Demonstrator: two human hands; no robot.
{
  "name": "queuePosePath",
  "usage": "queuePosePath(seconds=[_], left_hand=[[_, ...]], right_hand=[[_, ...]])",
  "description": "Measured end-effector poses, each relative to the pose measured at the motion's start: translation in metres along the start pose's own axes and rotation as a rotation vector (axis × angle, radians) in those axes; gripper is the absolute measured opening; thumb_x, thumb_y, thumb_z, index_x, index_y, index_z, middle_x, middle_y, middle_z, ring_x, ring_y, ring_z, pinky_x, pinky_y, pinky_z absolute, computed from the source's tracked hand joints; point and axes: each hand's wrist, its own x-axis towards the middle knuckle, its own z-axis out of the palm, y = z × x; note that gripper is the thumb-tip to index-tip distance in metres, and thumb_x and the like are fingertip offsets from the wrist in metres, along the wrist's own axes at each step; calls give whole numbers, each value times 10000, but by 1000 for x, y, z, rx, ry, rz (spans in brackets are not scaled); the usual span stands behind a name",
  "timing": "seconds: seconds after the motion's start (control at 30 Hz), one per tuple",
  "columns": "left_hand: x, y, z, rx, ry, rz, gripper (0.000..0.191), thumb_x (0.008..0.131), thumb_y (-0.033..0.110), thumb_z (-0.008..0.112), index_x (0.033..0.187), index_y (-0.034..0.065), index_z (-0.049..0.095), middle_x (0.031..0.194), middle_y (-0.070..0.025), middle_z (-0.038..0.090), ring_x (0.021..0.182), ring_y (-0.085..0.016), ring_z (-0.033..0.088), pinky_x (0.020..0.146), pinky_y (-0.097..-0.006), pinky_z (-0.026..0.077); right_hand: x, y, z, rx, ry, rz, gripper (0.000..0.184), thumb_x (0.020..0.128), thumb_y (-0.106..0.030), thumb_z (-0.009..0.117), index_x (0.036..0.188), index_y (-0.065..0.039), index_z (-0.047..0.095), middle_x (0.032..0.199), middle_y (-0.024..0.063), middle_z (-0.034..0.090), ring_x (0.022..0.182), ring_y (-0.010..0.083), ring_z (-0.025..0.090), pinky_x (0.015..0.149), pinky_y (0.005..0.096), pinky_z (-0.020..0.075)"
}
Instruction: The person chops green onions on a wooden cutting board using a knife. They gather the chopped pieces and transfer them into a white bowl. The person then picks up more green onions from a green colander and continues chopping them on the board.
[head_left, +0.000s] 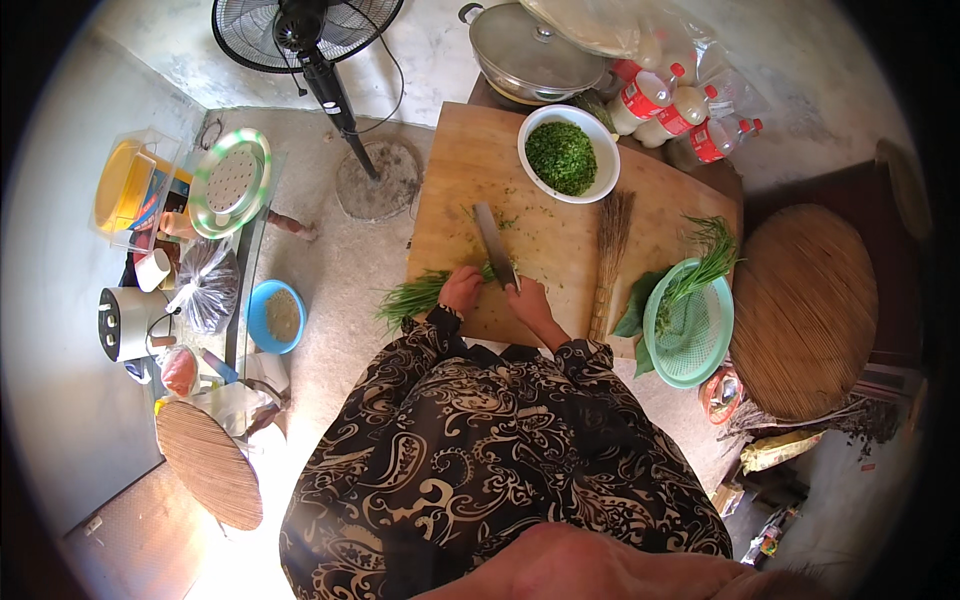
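My right hand (530, 301) grips the handle of a broad-bladed kitchen knife (493, 241), its blade pointing away from me over a large wooden board (555, 247). Just left of the blade, my left hand (461, 289) holds down a bunch of green chives or similar thin leaves (412, 298). Their long ends stick out past the board's left edge, and cut tips show beside the blade. Small green bits lie scattered beyond the knife. Toward the back of the board, a white bowl (526, 166) holds finely chopped greens (561, 157).
A straw whisk broom (613, 255) lies on the board, right of my hands. At the right edge, a green colander (694, 341) carries more long greens (705, 259). Behind stand a lidded pan (536, 49) and plastic bottles (645, 97). A standing fan (326, 82) is at back left.
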Motion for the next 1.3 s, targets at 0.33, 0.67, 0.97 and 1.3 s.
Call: queuePosePath(seconds=[0.33, 0.67, 0.97, 1.3], left_hand=[[0, 0, 0, 27, -15, -6, 86, 798, 55, 653, 883, 43, 661, 976, -110, 603, 915, -330, 588, 770, -416, 501], [-1, 6, -1, 37, 13, -12, 74, 799, 50, 647, 872, 45, 656, 968, -104, 608, 917, -335, 587, 771, -419, 503], [3, 3, -1, 21, 12, -5, 73, 801, 48, 645, 873, 42, 652, 946, -109, 597, 888, -336, 584, 752, -420, 499], [-1, 3, 1, 48, 33, -35, 84, 789, 49, 647, 873, 53, 651, 913, -106, 594, 864, -337, 583, 731, -413, 498]], right_hand=[[-15, 9, 13, -151, -18, 1, 256, 874, -215, 595, 933, 32, 629, 790, 275, 634, 782, 450, 624, 712, 527, 491], [-7, -1, 22, -56, 5, 59, 252, 879, -217, 580, 938, 24, 625, 817, 270, 645, 803, 457, 630, 722, 523, 506], [-16, -5, 5, -50, -9, -17, 259, 877, -218, 600, 894, 39, 627, 717, 270, 616, 744, 437, 633, 675, 498, 492], [-15, -15, 24, -285, -31, 46, 231, 863, -192, 594, 975, 9, 614, 833, 274, 653, 818, 473, 632, 724, 551, 510]])
